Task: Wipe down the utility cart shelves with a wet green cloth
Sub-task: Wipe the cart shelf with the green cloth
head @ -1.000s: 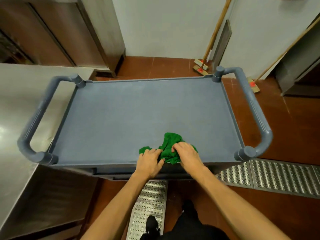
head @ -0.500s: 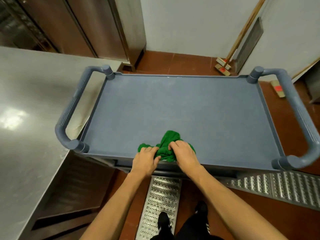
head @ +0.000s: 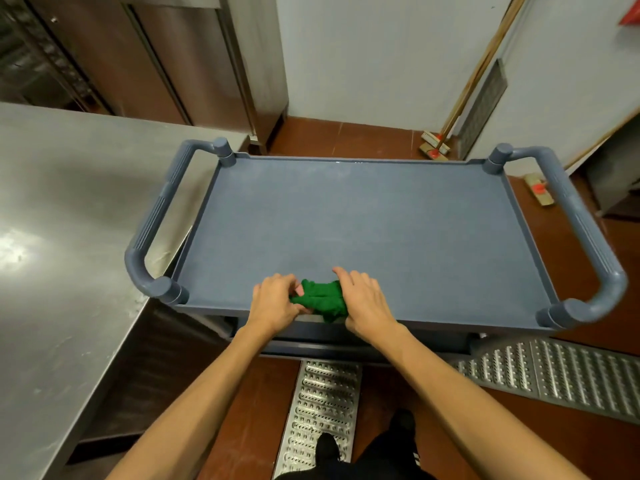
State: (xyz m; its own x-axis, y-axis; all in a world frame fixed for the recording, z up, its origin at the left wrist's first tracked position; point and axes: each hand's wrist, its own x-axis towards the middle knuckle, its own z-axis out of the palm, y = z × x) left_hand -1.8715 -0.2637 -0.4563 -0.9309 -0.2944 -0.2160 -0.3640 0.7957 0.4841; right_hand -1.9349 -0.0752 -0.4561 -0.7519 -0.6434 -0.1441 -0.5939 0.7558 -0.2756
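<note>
A crumpled green cloth (head: pixel 322 300) lies at the near edge of the blue-grey utility cart's top shelf (head: pixel 363 230). My left hand (head: pixel 275 303) grips the cloth's left end with curled fingers. On the cloth's right end, my right hand (head: pixel 365 299) closes its fingers over the bunch. Both hands sit at the shelf's front rim, near the middle. The lower shelves are mostly hidden under the top one.
Cart handles curve out at the left (head: pixel 152 230) and right (head: pixel 585 244). A steel counter (head: pixel 59 254) stands close on the left. Brooms (head: pixel 450 129) lean on the back wall. Metal drain grates (head: pixel 322 410) run across the red floor by my feet.
The cloth has been gathered from a loose spread heap into a tighter bunch between my two hands. My view has shifted, so the cart sits more to the right.
</note>
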